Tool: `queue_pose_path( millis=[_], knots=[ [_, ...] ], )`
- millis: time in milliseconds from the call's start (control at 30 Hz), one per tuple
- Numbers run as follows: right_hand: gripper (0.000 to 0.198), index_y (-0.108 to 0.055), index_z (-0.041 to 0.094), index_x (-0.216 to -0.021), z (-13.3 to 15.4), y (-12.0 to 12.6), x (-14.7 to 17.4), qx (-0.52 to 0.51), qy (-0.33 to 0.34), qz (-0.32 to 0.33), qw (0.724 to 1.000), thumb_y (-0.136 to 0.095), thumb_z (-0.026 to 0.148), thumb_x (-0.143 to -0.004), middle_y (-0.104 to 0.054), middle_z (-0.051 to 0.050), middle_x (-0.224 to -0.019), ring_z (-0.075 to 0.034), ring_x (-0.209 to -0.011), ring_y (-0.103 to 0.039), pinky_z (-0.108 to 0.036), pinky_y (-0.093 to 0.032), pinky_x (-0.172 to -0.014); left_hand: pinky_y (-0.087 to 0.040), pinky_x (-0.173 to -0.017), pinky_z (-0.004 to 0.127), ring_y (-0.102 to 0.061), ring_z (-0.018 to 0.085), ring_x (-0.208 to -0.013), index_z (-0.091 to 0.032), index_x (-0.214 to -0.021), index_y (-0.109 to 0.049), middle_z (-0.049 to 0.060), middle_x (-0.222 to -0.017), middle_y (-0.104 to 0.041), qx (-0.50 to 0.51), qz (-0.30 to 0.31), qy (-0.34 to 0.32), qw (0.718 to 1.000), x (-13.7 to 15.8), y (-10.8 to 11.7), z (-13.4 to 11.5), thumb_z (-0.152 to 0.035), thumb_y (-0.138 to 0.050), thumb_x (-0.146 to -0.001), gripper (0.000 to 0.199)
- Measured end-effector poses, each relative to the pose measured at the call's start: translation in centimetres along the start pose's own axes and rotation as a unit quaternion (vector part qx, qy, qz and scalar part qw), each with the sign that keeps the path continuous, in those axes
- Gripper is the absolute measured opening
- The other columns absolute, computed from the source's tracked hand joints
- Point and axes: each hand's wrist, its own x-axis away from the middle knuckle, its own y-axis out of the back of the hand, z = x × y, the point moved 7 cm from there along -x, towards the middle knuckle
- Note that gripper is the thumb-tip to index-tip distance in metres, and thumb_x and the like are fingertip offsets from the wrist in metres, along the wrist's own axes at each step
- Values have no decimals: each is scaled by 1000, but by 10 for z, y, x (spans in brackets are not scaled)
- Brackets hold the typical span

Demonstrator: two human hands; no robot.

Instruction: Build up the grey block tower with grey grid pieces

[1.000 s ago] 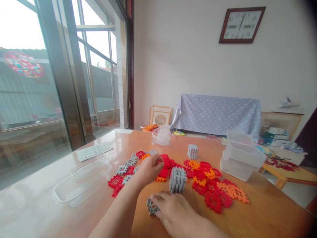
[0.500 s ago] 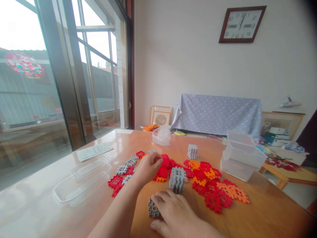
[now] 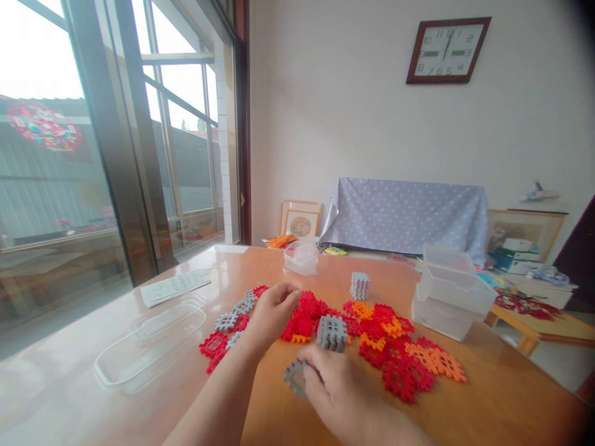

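Observation:
My right hand (image 3: 332,384) is closed on a grey interlocking plastic tile (image 3: 295,378), its toothed edge jutting out to the left of the thumb. Just beyond that hand stands a stack of grey tiles (image 3: 332,332). My left hand (image 3: 279,306) hovers or rests over the scattered pieces with its fingers curled together; whether anything is pinched in them is hidden. Red tiles (image 3: 307,305) lie right beside its fingertips. To its left are loose grey tiles (image 3: 226,321) and more red ones (image 3: 212,344).
A second grey stack (image 3: 359,285) stands farther back. Red and orange tiles (image 3: 400,378) spread over the right side. Clear plastic boxes (image 3: 453,297) stand at the right, a small clear container (image 3: 301,257) at the back. Clear lids (image 3: 149,347) and a printed sheet (image 3: 175,287) lie left.
My right hand has gone from lying spread over the grey tile to gripping it, and the tile is now tilted up. The left hand has barely moved.

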Motion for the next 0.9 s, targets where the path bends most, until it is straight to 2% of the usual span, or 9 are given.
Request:
queue_pose_path(
  millis=[67, 167, 267, 400, 500, 600, 700, 800, 900],
  knots=[
    [22, -63, 23, -109, -8, 17, 2, -128, -40, -59, 989, -44, 31, -100, -71, -2, -87, -17, -78, -66, -27, -48, -68, -40, -62, 25, -54, 13, -64, -18, -83, -63, 1, -73, -64, 34, 5, 8, 999, 3, -1, -6, -51, -55, -93, 35],
    [32, -57, 23, -119, -21, 38, 4, -292, -78, -131, 944, -45, 46, -101, -68, -2, -88, -16, -72, -63, -28, -52, -67, -43, -66, 25, -55, 13, -67, -17, -89, -66, 2, -75, -65, 86, 25, 12, 996, 8, -4, -19, -54, -54, -94, 39],
    [42, -51, 23, -127, -32, 54, 6, -346, -110, -175, 915, -50, 53, -98, -64, 0, -81, -15, -67, -62, -28, -51, -63, -44, -67, 26, -56, 13, -68, -16, -94, -68, 3, -78, -66, 133, 64, 16, 989, 14, -11, -30, -53, -54, -95, 40],
    [46, -47, 23, -129, -38, 68, 8, -345, -114, -204, 909, -53, 55, -97, -62, 2, -74, -17, -70, -64, -27, -50, -61, -44, -68, 25, -56, 12, -69, -16, -87, -65, 2, -81, -65, 181, 143, 21, 973, 23, -27, -40, -51, -61, -93, 36],
    [47, -46, 22, -129, -39, 69, 6, -338, -109, -202, 913, -52, 55, -96, -62, 1, -74, -17, -67, -63, -27, -49, -58, -42, -67, 23, -55, 10, -69, -17, -93, -65, 1, -83, -64, 218, 182, 31, 958, 27, -39, -42, -47, -72, -85, 32],
    [46, -47, 21, -130, -41, 65, 4, -327, -105, -188, 920, -50, 54, -97, -66, -2, -80, -18, -69, -64, -29, -51, -59, -41, -66, 24, -56, 11, -70, -17, -98, -65, 2, -87, -66, 243, 209, 48, 946, 29, -48, -39, -46, -78, -79, 37],
    [48, -47, 23, -136, -43, 67, 4, -295, -83, -184, 934, -52, 49, -97, -70, -11, -110, -22, -90, -69, -34, -57, -72, -40, -65, 24, -55, 11, -70, -16, -94, -64, 2, -86, -65, 254, 204, 57, 944, 27, -49, -34, -44, -79, -79, 35],
    [59, -42, 29, -146, -43, 74, 5, -197, -59, -182, 962, -61, 41, -92, -54, -12, -144, -27, -121, -60, -42, -55, -96, -40, -64, 23, -53, 9, -65, -16, -91, -63, 0, -81, -62, 261, 183, 60, 946, 24, -46, -30, -38, -78, -80, 29],
    [63, -43, 32, -148, -41, 82, 5, -92, -32, -176, 980, -65, 36, -89, -47, -9, -151, -27, -134, -51, -47, -46, -110, -39, -63, 22, -52, 7, -62, -15, -93, -63, -1, -79, -61, 267, 179, 59, 945, 23, -45, -26, -34, -77, -81, 26]
  ],
)
